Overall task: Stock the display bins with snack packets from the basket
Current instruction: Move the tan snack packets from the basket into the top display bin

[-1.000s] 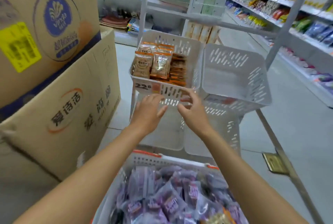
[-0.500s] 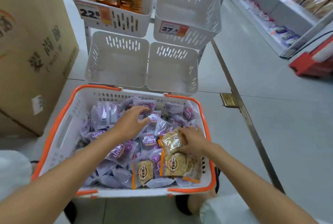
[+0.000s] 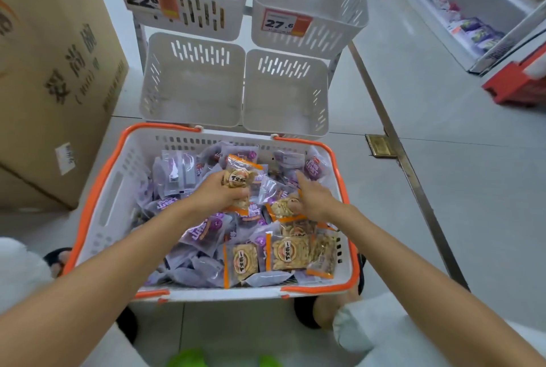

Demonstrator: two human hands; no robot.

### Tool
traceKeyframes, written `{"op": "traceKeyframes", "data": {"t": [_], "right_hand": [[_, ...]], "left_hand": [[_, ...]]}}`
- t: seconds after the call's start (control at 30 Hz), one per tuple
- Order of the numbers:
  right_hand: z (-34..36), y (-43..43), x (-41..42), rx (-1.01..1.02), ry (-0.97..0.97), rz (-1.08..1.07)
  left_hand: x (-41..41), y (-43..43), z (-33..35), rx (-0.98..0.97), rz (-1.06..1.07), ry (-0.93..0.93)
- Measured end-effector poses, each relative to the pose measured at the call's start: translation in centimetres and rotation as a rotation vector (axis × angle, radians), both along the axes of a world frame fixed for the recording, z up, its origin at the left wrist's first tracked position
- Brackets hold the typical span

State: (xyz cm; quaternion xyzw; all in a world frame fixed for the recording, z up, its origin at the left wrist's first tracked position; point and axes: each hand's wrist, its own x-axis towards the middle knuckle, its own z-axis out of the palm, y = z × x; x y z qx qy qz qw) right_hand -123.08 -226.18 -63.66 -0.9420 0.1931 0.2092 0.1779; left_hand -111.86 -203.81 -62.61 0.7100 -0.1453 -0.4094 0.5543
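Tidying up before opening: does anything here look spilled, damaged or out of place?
Nothing spilled or damaged. Only untidiness: orange-edged clear snack packets lie jumbled among purple snack packets in the orange-rimmed white plastic basket, where the left hand grips one.

Left hand (image 3: 218, 193) grips orange packet (image 3: 240, 172), over basket (image 3: 95, 193)

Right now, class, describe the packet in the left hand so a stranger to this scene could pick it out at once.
Find the orange-rimmed basket, heaped mostly with purple packets. Above the heap's middle the left hand grips one packet. It has orange edges and tan snacks inside; unlike its lookalikes lying in the near right corner, it is lifted.
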Motion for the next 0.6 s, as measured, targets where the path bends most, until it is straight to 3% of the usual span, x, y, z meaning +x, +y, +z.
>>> {"op": "traceKeyframes", "data": {"t": [0.03, 0.1, 0.2, 0.3, 0.47, 0.53, 0.6], "right_hand": [[-1.2, 0.1, -0.5, -0.09, 0.048, 0.02], [-2.2, 0.3, -0.7, -0.104, -0.045, -0.047], [-0.4, 0.4, 0.1, 0.212, -0.299, -0.2], [3.2, 1.2, 1.3, 0.334, -0.499, -0.077], [4.9, 5.1, 2.0, 0.56, -0.501, -0.026], [4.0, 6.2, 1.8, 0.46, -0.529, -0.088], [2.7, 6.6, 1.1, 0.425, -0.439, -0.15]], "left_hand": [[0.0, 0.1, -0.4, -0.003, 0.021, 0.043], [-0.1, 0.2, -0.7, -0.005, 0.052, 0.085], [0.0, -0.2, -0.9, 0.014, 0.205, -0.034], [0.5, -0.5, -0.4, -0.002, 0.335, -0.269], [-0.3, -0.9, -0.4, -0.095, -0.103, -0.075], [-0.2, -0.4, -1.2, -0.097, -0.016, -0.067], [0.7, 0.6, -1.8, -0.099, 0.117, -0.061]]}}
